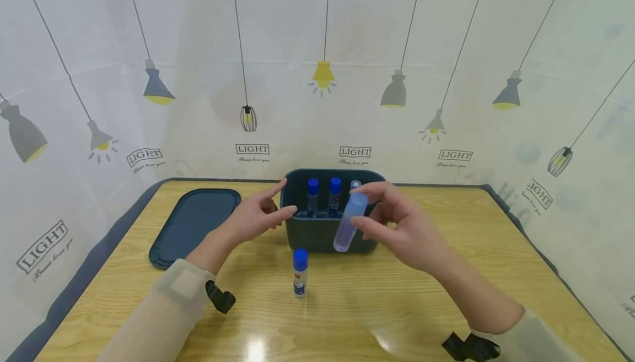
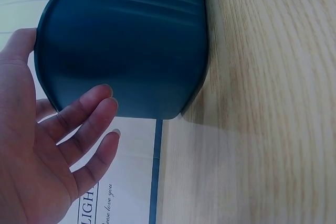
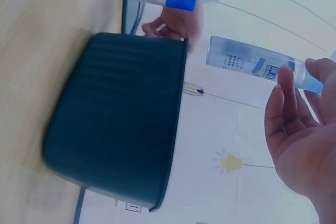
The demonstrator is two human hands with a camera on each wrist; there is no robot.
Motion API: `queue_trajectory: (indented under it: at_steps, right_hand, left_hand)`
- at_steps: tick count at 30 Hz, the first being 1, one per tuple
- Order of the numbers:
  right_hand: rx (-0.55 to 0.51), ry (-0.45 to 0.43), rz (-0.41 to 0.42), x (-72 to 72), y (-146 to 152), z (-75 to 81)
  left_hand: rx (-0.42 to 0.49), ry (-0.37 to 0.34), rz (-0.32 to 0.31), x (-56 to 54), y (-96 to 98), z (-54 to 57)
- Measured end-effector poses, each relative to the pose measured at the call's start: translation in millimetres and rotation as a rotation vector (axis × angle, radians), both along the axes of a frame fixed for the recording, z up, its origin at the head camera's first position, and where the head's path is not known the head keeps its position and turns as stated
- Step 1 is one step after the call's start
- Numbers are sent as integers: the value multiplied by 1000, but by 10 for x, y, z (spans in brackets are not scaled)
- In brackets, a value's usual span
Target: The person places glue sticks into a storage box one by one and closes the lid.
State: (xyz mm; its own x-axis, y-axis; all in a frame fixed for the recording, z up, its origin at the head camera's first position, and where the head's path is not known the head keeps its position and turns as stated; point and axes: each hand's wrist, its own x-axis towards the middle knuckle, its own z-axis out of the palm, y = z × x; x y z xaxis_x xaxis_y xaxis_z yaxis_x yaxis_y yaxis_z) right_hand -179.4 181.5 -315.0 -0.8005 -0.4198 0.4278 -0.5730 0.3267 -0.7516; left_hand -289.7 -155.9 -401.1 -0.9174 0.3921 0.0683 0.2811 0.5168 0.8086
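Observation:
My right hand [image 1: 409,232] holds a clear liquid glue bottle [image 1: 347,227] with a light-blue cap, pinched near the cap and slightly tilted. It hangs in front of the dark teal bin [image 1: 310,238]; in the right wrist view the held bottle [image 3: 241,56] shows printed lettering. My left hand [image 1: 255,213] is at the bin's left end, its fingers loosely spread. The left wrist view has that hand [image 2: 47,145] against the bin's rim and end wall [image 2: 126,51]. Inside stand two blue-capped bottles [image 1: 312,199] and a third, pale-topped bottle [image 1: 355,184], partly hidden by my right hand.
Another blue-capped glue bottle [image 1: 300,276] stands upright on the wooden table [image 1: 238,318] in front of the bin. A flat dark lid [image 1: 198,221] lies to the left. Behind the table hangs a white cloth [image 1: 288,103] printed with lamps.

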Motion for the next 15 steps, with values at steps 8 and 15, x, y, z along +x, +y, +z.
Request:
queue_trajectory:
  at_steps: [8, 15]
  right_hand:
    - [-71, 101, -45, -131, 52, 104]
    - [-97, 94, -112, -287, 87, 140]
  left_hand:
    - [-4, 9, -7, -1, -6, -2]
    - [6, 12, -18, 0, -14, -2]
